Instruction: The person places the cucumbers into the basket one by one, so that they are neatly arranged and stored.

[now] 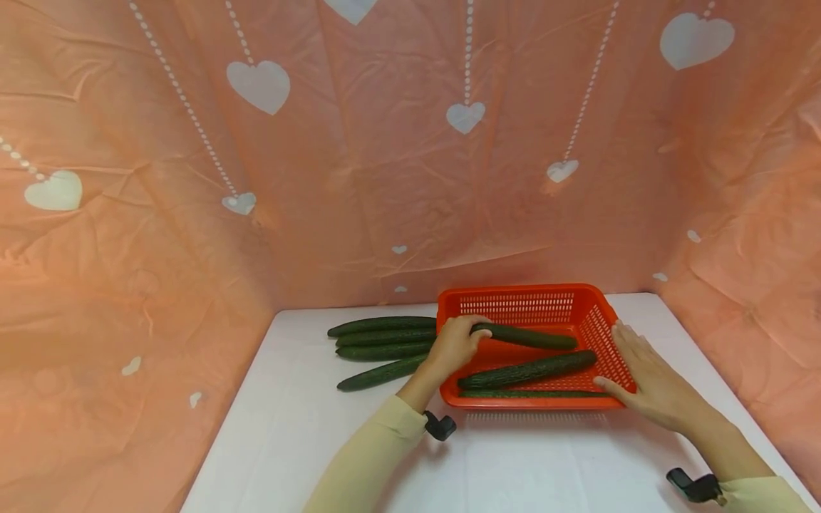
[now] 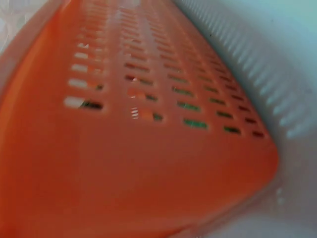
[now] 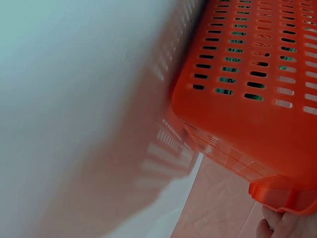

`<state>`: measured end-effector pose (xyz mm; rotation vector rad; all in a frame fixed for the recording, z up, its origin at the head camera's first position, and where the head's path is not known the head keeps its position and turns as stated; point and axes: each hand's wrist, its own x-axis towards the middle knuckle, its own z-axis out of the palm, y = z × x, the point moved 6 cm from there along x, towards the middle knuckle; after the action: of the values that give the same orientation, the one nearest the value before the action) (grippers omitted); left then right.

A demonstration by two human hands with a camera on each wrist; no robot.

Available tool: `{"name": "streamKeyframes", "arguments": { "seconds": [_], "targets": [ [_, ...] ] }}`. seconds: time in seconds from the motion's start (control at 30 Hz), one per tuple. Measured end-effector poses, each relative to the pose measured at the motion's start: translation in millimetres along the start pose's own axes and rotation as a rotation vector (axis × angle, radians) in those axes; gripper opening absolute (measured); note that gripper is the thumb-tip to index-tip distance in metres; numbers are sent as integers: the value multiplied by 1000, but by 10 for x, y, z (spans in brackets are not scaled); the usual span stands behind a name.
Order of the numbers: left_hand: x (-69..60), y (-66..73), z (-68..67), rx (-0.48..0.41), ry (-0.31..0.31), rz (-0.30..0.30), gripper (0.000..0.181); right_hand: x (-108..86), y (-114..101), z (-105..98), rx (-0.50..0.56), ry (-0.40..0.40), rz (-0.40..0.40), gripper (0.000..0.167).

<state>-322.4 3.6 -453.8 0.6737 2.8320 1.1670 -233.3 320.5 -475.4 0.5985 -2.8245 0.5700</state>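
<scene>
At the left side of the red basket (image 1: 532, 405), the left hand (image 1: 452, 345) pinches a cucumber (image 1: 527, 336).
Fingers and thumb close on its left end; the rest is inside, beyond two other cucumbers (image 1: 529, 369). The right hand (image 1: 661, 385), fingers nearly straight, thumb spread, rests against the right side. The cucumber should prove stiff and perhaps slick; gripping its middle would likely balance better.

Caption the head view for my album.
Right fingers rest against the basket while left fingers grip a cucumber at its opposite side.
</scene>
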Motion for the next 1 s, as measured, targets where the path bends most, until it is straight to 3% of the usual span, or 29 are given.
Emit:
{"name": "streamKeyframes", "arguments": {
  "seconds": [0.13,0.3,0.47,0.57,0.8,1.0],
  "targets": [
    [11,-2,100,2,-22,-9,37,2,1,16,-1,-4,2,102],
    [25,10,195,67,-57,-16,34,-9,3,16,0,0,-2,102],
    [28,23,235,179,-89,-29,35,-7,6,12,-5,10,-12,102],
    [9,34,231,189,-96,-13,33,-3,6,20,-6,11,-9,103],
    [-79,35,60,60,-39,44,29,-4,-4,22,2,7,0,103],
    [-182,-121,-173,-1,36,50,28,-8,-6,9,-7,18,-12,102]
  ]
}}
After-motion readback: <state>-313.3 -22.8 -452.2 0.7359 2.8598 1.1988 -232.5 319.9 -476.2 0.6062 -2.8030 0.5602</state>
